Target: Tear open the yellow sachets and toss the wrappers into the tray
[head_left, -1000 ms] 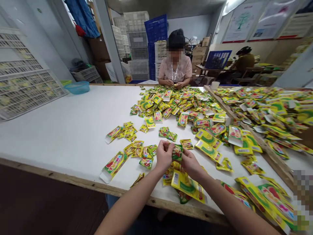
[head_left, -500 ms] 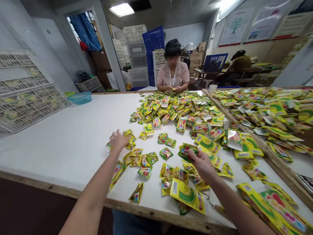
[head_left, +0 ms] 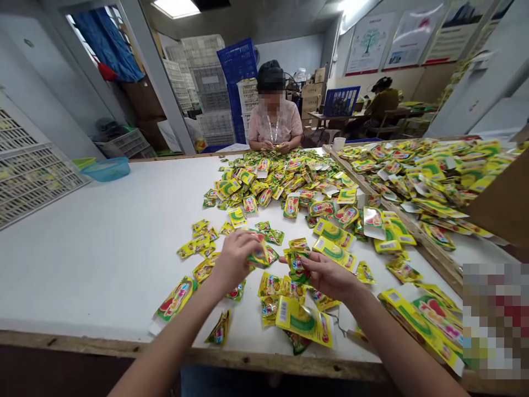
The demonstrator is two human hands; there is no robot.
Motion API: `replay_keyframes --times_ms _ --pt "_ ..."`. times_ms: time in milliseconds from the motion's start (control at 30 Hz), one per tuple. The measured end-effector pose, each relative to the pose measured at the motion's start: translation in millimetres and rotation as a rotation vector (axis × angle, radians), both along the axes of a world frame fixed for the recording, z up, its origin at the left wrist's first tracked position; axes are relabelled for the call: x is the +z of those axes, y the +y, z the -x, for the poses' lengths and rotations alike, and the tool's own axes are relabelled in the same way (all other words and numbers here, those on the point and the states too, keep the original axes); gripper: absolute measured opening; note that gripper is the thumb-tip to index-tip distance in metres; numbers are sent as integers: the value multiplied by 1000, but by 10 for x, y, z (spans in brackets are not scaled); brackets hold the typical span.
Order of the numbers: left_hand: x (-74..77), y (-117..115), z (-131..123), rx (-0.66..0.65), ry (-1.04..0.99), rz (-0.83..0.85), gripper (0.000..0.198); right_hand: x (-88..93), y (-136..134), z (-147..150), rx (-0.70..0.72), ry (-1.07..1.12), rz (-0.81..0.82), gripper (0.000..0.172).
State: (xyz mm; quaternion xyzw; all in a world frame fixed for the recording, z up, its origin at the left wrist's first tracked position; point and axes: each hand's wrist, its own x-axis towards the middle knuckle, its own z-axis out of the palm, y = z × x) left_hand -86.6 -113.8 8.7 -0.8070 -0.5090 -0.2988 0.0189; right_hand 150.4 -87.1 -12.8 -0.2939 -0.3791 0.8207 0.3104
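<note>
Over the near part of the white table (head_left: pixel 103 242), my left hand (head_left: pixel 233 259) is closed on a small yellow-green sachet (head_left: pixel 259 257). My right hand (head_left: pixel 326 275) pinches a small stack of green sachets (head_left: pixel 296 263) just to its right. Loose small sachets (head_left: pixel 202 237) lie scattered around both hands. A larger yellow pouch (head_left: pixel 303 322) lies near the front edge below my hands, and another pouch (head_left: pixel 173 300) lies to the left.
A big heap of sachets (head_left: pixel 289 179) covers the table's far middle, where a seated person (head_left: pixel 275 118) works on them. A wooden divider (head_left: pixel 397 220) separates a second heap (head_left: pixel 430 171) on the right. A blue basin (head_left: pixel 106 169) and white crates (head_left: pixel 25 176) stand at left.
My left hand reached out to the sachets at left, then came back toward my right hand holding one. My right hand kept its stack. The view shifted a little.
</note>
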Motion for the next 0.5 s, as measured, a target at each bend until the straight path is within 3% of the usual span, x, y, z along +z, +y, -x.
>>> replay_keyframes --times_ms 100,200,300,367,433,500 --pt "-137 -17 -361 -100 -49 -107 36 27 -27 8 33 32 -2 28" --pt "-324 16 -499 41 -325 -103 36 -11 -16 25 -40 3 -30 29" --pt "-450 35 -488 200 -808 176 40 -68 -1 59 -159 -136 -250 31" --pt "-487 22 -463 176 -1050 480 47 -109 -25 106 -221 -313 -526 25" --pt "-503 -3 -464 87 -1107 683 54 -152 -91 172 -210 -490 -796 18" --pt "-510 -25 -496 32 -1030 730 56 -189 -181 237 -120 -600 -977 20"
